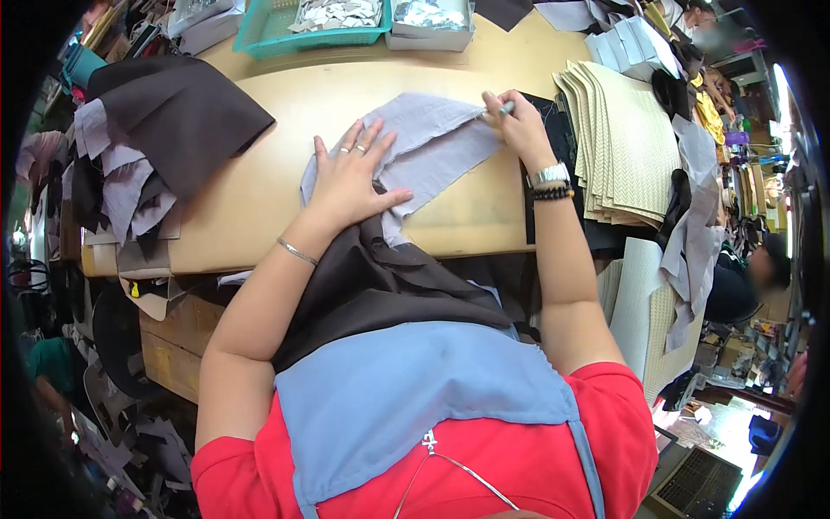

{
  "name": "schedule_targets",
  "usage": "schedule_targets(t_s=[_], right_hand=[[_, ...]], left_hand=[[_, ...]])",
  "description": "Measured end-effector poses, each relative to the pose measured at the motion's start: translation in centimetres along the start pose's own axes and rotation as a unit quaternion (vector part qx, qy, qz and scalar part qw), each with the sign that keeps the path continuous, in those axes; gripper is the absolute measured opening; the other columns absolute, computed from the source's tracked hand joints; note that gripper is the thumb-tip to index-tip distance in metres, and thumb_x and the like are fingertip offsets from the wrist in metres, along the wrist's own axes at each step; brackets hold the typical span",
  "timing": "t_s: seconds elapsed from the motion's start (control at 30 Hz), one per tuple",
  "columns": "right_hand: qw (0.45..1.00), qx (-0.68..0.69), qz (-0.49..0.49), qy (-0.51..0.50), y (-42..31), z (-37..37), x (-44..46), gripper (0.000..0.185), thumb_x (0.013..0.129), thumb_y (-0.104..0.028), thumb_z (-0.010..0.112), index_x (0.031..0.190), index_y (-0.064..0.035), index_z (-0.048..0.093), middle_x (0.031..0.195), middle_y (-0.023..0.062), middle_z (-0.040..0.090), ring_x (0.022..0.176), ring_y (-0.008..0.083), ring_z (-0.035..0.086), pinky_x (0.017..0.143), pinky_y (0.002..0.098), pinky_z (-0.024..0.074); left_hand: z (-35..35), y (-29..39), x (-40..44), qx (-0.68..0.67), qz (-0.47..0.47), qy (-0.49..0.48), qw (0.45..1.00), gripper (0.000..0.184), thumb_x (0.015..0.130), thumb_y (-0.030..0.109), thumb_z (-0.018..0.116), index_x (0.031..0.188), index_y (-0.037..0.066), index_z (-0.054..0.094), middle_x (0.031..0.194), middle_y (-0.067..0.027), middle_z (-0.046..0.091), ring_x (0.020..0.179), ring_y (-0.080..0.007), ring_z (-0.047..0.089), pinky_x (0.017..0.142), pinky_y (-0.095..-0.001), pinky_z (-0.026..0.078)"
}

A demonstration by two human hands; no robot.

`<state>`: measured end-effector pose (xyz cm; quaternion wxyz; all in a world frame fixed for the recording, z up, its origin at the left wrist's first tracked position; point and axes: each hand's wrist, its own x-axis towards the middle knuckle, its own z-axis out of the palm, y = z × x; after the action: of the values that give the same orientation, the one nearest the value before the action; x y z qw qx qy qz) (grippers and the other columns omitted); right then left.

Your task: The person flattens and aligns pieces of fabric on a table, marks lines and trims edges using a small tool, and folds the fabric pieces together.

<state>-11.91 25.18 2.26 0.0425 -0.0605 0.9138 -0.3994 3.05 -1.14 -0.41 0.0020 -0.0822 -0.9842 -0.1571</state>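
A light grey fabric piece (450, 160) lies on the tan table, with a folded edge running toward its upper right corner. My left hand (354, 173) rests spread and flat on the left part of this fabric. At the upper right corner, my right hand (519, 130) is closed around a small grey-green pen-like tool (507, 108), its tip close to the fabric edge. Dark fabric (389, 285) hangs from under my left hand over the table edge onto my lap.
Dark and grey fabric (181, 121) is heaped at the left. A teal basket (316, 41) and a white box (430, 36) hold small pieces at the back. Cream textured sheets (622, 147) are stacked at the right. Other people (748, 268) sit at the far right and left.
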Motion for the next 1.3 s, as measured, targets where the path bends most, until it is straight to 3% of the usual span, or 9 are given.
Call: schedule_targets(t_s=[0.2,0.33,0.47,0.6,0.67,0.73,1.0,1.1,1.3], right_hand=[[0.98,0.074,-0.007,-0.186,-3.1,1.9,3.3,0.041,0.08,-0.04,0.08,0.082,-0.0084,0.055,0.073,-0.0003,0.06,0.064,0.0064,0.054,0.054,0.0242,0.0434],[0.931,0.323,-0.101,-0.135,-2.8,3.5,4.8,0.032,0.082,-0.02,0.08,0.082,-0.0132,0.05,0.073,-0.0062,0.054,0.065,0.0033,0.049,0.054,0.022,0.0406],[0.979,-0.021,-0.187,0.074,-2.4,4.1,4.2,0.018,0.085,-0.007,0.072,0.082,-0.0044,0.055,0.078,0.005,0.061,0.065,0.0141,0.056,0.061,0.0291,0.0468],[0.941,0.046,-0.273,0.195,-0.8,4.0,2.9,0.016,0.09,-0.016,0.069,0.095,-0.0022,0.062,0.083,0.0096,0.063,0.077,0.0188,0.063,0.07,0.0309,0.0499],[0.904,0.308,-0.258,0.146,-0.5,3.9,0.8,0.034,0.101,-0.035,0.057,0.108,-0.0014,0.059,0.084,0.0049,0.063,0.078,0.0149,0.062,0.073,0.0283,0.0512],[0.879,0.421,-0.225,0.017,-0.4,2.6,-2.1,0.041,0.103,-0.038,0.051,0.112,0.0012,0.058,0.084,0.0043,0.062,0.077,0.0122,0.06,0.072,0.0263,0.0511],[0.904,0.41,-0.052,-0.112,-3.6,5.6,-8.6,0.033,0.104,-0.019,0.051,0.13,-0.0003,0.059,0.106,0.0066,0.064,0.091,0.0129,0.064,0.084,0.0266,0.0545],[0.923,0.344,-0.144,-0.096,-3.7,7.4,-9.4,0.028,0.1,-0.014,0.058,0.124,-0.0012,0.064,0.104,0.0055,0.066,0.092,0.0122,0.064,0.081,0.0269,0.0549],[0.922,0.353,-0.125,-0.096,-3.9,8.7,-10.3,0.016,0.09,-0.005,0.069,0.105,0.0011,0.066,0.093,0.0045,0.069,0.083,0.0095,0.066,0.072,0.0243,0.0553]], left_hand=[[0.2,0.0,-0.2,0.01,0.009,0.018,1.0,0.092,0.075,0.072,0.062,0.148,0.018,0.042,0.16,-0.0052,0.028,0.149,-0.0295,0.02,0.109,-0.0749,0.009],[0.3,0.1,-0.4,0.016,0.0,0.027,1.0,0.094,0.074,0.072,0.063,0.148,0.018,0.042,0.159,-0.0054,0.03,0.149,-0.0302,0.021,0.108,-0.0755,0.009],[-0.3,0.6,-0.4,0.025,-0.023,0.021,0.999,0.096,0.072,0.074,0.064,0.148,0.019,0.042,0.159,-0.005,0.031,0.149,-0.0319,0.021,0.106,-0.0774,0.009],[-0.1,0.6,-0.5,0.024,-0.036,0.037,0.998,0.099,0.07,0.076,0.064,0.148,0.02,0.042,0.159,-0.0044,0.031,0.148,-0.0344,0.02,0.104,-0.0799,0.009],[0.0,0.6,-0.6,0.021,-0.036,0.04,0.998,0.1,0.069,0.076,0.064,0.148,0.02,0.042,0.159,-0.0042,0.031,0.148,-0.0348,0.02,0.103,-0.0804,0.009],[0.0,0.5,-0.5,0.02,-0.037,0.038,0.998,0.1,0.069,0.077,0.064,0.148,0.02,0.042,0.159,-0.004,0.031,0.148,-0.0351,0.02,0.103,-0.0808,0.01],[0.3,-0.8,-0.4,-0.03,-0.01,0.03,0.999,0.103,0.063,0.075,0.07,0.148,0.024,0.042,0.159,-0.0034,0.031,0.15,-0.0333,0.018,0.108,-0.0758,0.007],[-0.3,-0.7,-0.4,-0.03,-0.017,0.023,0.999,0.104,0.06,0.076,0.071,0.147,0.027,0.044,0.159,-0.0034,0.032,0.149,-0.0333,0.02,0.107,-0.0779,0.007],[-0.5,-0.1,-0.4,-0.027,-0.036,0.04,0.998,0.103,0.056,0.073,0.074,0.143,0.026,0.05,0.157,-0.0051,0.035,0.147,-0.0326,0.025,0.105,-0.0798,0.007]])
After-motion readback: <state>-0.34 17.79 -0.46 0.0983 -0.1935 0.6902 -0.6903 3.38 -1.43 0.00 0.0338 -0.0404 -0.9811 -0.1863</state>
